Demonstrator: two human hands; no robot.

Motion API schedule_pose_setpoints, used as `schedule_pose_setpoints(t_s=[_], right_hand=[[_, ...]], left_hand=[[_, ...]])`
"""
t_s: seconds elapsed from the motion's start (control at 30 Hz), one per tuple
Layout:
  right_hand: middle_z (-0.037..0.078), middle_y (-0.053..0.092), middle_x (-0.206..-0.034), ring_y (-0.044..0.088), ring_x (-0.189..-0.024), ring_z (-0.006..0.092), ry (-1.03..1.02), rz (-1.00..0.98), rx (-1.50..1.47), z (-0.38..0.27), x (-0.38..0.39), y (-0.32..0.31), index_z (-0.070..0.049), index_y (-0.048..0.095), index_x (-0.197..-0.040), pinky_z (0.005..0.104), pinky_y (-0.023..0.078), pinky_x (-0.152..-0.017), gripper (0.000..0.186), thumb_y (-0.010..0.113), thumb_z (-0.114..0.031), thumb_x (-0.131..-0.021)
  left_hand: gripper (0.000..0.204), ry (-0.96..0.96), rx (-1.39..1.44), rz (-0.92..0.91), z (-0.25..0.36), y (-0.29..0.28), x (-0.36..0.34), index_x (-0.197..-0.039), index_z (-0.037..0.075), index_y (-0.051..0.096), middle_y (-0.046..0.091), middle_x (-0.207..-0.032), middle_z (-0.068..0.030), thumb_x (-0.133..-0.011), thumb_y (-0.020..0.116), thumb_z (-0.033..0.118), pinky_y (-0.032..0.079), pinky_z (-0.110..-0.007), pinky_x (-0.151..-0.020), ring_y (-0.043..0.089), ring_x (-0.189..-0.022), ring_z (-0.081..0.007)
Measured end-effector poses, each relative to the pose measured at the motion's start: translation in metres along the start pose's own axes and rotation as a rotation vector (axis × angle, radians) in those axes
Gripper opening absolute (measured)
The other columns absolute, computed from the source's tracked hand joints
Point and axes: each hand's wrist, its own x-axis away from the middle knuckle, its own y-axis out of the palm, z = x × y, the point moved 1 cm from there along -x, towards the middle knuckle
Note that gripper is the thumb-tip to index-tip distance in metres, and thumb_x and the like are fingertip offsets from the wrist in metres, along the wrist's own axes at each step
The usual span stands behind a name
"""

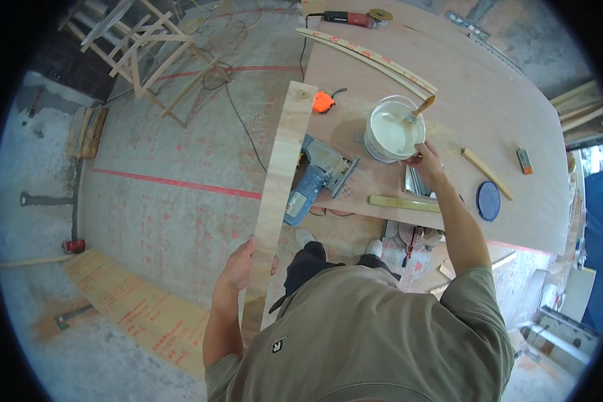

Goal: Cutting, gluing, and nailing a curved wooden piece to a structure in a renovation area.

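Note:
My left hand point(236, 264) is wrapped round the edge of a long, pale wooden board point(283, 144), which stands up along the left side of the table. At the near right rim of a white bucket point(380, 149), my right hand point(427, 161) has its fingers closed on the edge. Whitish paint or glue fills part of the bucket. A paintbrush point(423, 107) with a wooden handle leans on its far right rim, bristles inward. Under my right wrist lies a stack of thin metal strips point(417, 182). A blue jigsaw point(308, 186) lies just right of the board.
On the table point(482, 87) are an orange tape measure point(324, 102), an angle grinder point(350, 19), curved wood strips point(372, 57), a blue lid point(488, 201), a wooden stick point(486, 173) and a small box point(524, 161). A wooden frame point(147, 57) stands on the floor at far left, near cables.

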Motion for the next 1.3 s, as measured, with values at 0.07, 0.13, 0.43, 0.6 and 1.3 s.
schedule_pose_setpoints(t_s=[0.07,0.13,0.43,0.6,1.3], right_hand=[[0.014,0.060,-0.094,0.062,-0.072,0.0237,-0.051,0.197,0.360,-0.015,0.001,0.001,0.002,0.050,-0.119,0.0350,0.057,-0.069,0.052,0.069,-0.035,-0.088],[0.014,0.062,-0.090,0.061,-0.069,0.0201,-0.286,0.442,0.890,-0.053,-0.008,0.002,0.003,0.050,-0.127,0.0301,0.052,-0.065,0.072,0.076,-0.047,-0.083],[0.013,0.069,-0.081,0.064,-0.073,0.0263,-0.438,0.296,1.151,-0.135,-0.044,0.057,-0.008,0.070,-0.099,0.0381,0.049,-0.068,0.024,0.061,-0.030,-0.094],[0.017,0.068,-0.078,0.067,-0.068,0.0345,-0.661,0.285,1.077,-0.138,0.022,0.108,-0.005,0.067,-0.096,0.0409,0.051,-0.065,0.018,0.062,-0.022,-0.093],[0.003,0.053,-0.062,0.048,-0.053,0.0122,-0.575,0.555,0.191,-0.082,0.057,0.028,-0.004,0.054,-0.079,0.0266,0.038,-0.050,0.022,0.060,-0.016,-0.096]], left_hand=[[0.062,-0.033,-0.022,-0.066,0.016,-0.009,-0.012,-0.132,0.000,0.051,0.063,-0.087,-0.0143,-0.106,0.023,0.049,0.051,-0.039,-0.074,0.061,-0.077,-0.0252],[0.062,-0.048,-0.055,-0.133,0.031,-0.005,-0.024,-0.131,0.000,0.051,0.064,-0.088,-0.0146,-0.106,0.023,0.049,0.051,-0.039,-0.074,0.062,-0.078,-0.0253],[0.059,-0.133,-0.082,-0.226,0.060,0.028,-0.064,-0.130,0.003,0.054,0.065,-0.090,-0.0104,-0.107,0.024,0.048,0.052,-0.036,-0.077,0.062,-0.081,-0.0201],[0.060,-0.135,-0.117,-0.240,0.061,0.041,-0.069,-0.130,0.004,0.054,0.065,-0.092,-0.0099,-0.105,0.029,0.053,0.052,-0.034,-0.076,0.062,-0.082,-0.0190],[0.048,-0.110,-0.073,-0.472,0.067,0.121,-0.127,-0.142,0.002,0.040,0.062,-0.125,-0.0190,-0.102,0.049,0.029,0.053,-0.040,-0.092,0.065,-0.109,-0.0281]])
